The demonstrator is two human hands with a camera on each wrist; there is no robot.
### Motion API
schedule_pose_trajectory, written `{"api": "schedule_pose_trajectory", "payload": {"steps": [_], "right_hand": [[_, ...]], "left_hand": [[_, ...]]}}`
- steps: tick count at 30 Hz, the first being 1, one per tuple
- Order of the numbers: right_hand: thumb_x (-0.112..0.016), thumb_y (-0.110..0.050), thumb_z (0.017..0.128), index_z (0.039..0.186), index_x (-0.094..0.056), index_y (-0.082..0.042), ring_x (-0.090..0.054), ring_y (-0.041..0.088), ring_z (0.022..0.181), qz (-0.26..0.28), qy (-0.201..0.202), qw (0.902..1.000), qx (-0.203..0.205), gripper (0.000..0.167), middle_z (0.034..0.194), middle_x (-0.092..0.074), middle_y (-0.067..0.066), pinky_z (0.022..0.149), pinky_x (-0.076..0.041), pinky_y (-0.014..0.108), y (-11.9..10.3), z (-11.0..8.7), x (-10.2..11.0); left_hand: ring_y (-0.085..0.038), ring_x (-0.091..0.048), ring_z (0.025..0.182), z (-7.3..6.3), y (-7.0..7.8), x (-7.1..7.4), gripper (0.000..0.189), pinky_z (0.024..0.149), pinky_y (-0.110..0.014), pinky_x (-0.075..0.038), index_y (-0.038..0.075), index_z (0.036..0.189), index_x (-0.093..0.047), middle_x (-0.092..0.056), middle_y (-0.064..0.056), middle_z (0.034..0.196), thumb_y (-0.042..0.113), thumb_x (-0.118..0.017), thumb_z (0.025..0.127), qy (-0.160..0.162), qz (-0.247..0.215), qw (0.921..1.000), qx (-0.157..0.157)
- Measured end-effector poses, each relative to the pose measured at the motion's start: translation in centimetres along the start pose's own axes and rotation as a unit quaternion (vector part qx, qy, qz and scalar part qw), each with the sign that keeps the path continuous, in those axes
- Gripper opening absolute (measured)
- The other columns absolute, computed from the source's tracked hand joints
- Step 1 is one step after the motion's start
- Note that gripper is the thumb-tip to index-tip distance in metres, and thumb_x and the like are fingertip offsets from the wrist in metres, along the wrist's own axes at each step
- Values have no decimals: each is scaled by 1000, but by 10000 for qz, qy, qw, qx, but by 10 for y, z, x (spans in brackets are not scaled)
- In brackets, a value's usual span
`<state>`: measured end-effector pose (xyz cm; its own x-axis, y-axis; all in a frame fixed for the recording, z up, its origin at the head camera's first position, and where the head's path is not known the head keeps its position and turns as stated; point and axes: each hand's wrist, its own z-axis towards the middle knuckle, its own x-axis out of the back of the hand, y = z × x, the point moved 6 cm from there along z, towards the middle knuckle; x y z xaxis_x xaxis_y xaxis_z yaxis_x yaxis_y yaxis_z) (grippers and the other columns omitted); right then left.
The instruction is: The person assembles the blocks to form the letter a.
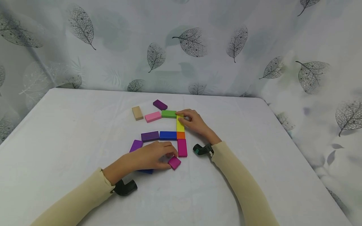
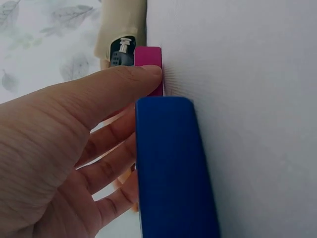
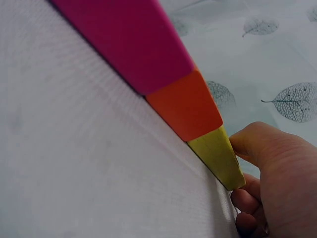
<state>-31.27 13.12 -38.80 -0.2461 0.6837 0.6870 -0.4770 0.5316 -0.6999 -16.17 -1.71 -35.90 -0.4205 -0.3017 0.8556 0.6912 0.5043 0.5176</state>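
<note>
My left hand (image 1: 152, 154) pinches a short magenta block (image 1: 174, 163) between thumb and fingertips; the left wrist view shows the thumb against this magenta block (image 2: 148, 56). A dark blue block (image 1: 146, 171) lies partly hidden beneath that hand, and looms close as a blue block (image 2: 173, 163). My right hand (image 1: 195, 123) holds the far end of a yellow block (image 1: 180, 125) between thumb and fingers. The yellow block (image 3: 218, 156) meets an orange block (image 1: 181, 135), followed by a longer magenta block (image 1: 182, 148). A green block (image 1: 169, 114) adjoins the yellow one's far end.
A blue block (image 1: 168, 136), a purple block (image 1: 150, 136) and a violet block (image 1: 136, 145) curve leftward from the orange one. Farther back lie a pink block (image 1: 153, 116), a tan block (image 1: 137, 113) and a dark purple block (image 1: 160, 104) on the white tablecloth (image 1: 70, 135).
</note>
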Motion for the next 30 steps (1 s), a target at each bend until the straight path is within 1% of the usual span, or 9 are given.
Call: {"api": "schedule_pose_trajectory", "payload": {"steps": [3,6,12,14,20,25,30], "right_hand": [[-60,-18,97,130,-63,-9,-50,27,110,-8,-6,10000,-41,34,131,-60,11,86,-38,34,0,0,0],[-60,-18,97,130,-63,-9,-50,27,112,3,-10,10000,-85,35,132,-60,11,87,-39,36,1,1,0],[-60,-18,97,130,-63,-10,-49,27,110,-2,-31,9999,-124,35,132,-59,11,83,-38,33,0,1,0],[-60,-18,97,130,-63,-10,-49,27,109,-3,-30,9999,-100,35,132,-60,11,83,-38,34,0,0,0],[-60,-19,97,131,-63,-11,-49,26,111,-2,-60,9999,-124,35,133,-59,10,87,-39,35,1,0,-1],[-60,-19,97,130,-64,-10,-49,25,105,-13,-13,9999,-100,34,132,-60,10,79,-36,32,1,0,0],[-61,-17,97,129,-64,-9,-49,26,99,-11,28,10000,-26,33,130,-61,11,74,-33,30,0,0,0]], "left_hand": [[-10,-57,95,1,0,0,37,84,-22,-50,13,120,-64,-62,4,104,22,-75,86,0,19,10000,-42],[-10,-58,97,1,1,-1,36,87,-25,-50,14,119,-64,-64,3,106,22,-75,86,11,90,9999,-82],[-11,-58,100,1,4,-2,36,94,-35,-48,16,120,-64,-64,3,108,24,-75,86,42,269,9996,-75],[-11,-58,101,1,5,-3,36,94,-36,-47,16,120,-64,-64,4,108,24,-74,87,50,286,9996,-73],[-11,-58,100,1,7,-4,34,94,-36,-47,16,119,-64,-64,5,105,24,-73,87,94,327,9993,-120],[-10,-58,100,1,8,-5,34,95,-36,-47,16,120,-63,-63,5,104,24,-73,88,141,394,9989,-202],[-11,-57,101,1,8,-5,36,96,-36,-47,16,121,-63,-63,5,105,25,-72,88,123,439,9988,-184]]}}
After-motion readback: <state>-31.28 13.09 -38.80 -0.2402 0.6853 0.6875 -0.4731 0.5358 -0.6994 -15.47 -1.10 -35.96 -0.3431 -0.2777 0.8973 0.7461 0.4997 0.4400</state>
